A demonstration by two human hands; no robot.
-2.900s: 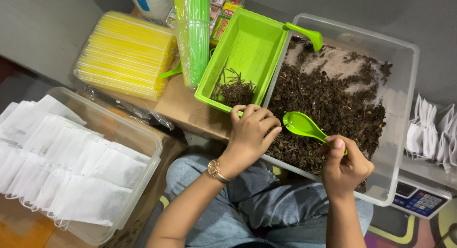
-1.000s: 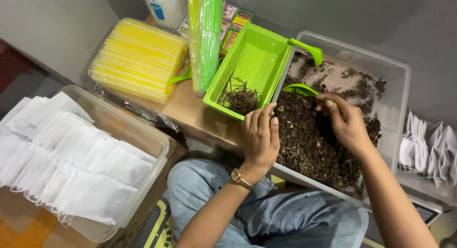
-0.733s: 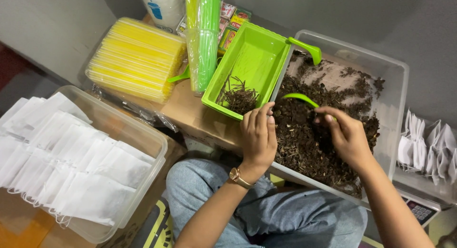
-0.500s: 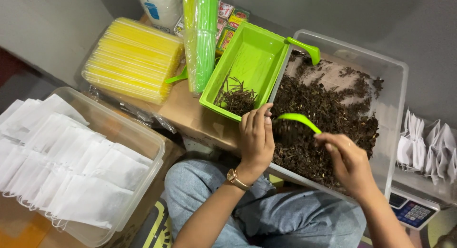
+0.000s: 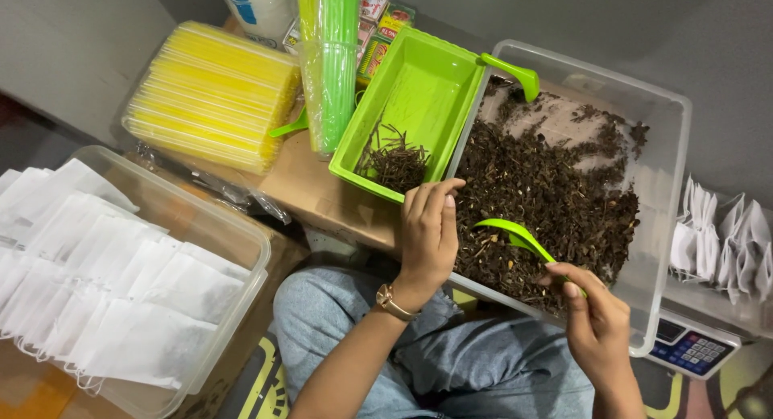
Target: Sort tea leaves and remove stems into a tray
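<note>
Where dried herbs (image 5: 555, 210) pile, scoop (image 5: 515, 235) tip buried

The right hand (image 5: 600, 322) pinches a green scoop (image 5: 515, 235) over dark dried leaves (image 5: 555, 202) in a clear tub (image 5: 668, 226). The left hand (image 5: 428, 234) rests on the tub's near edge.
</note>
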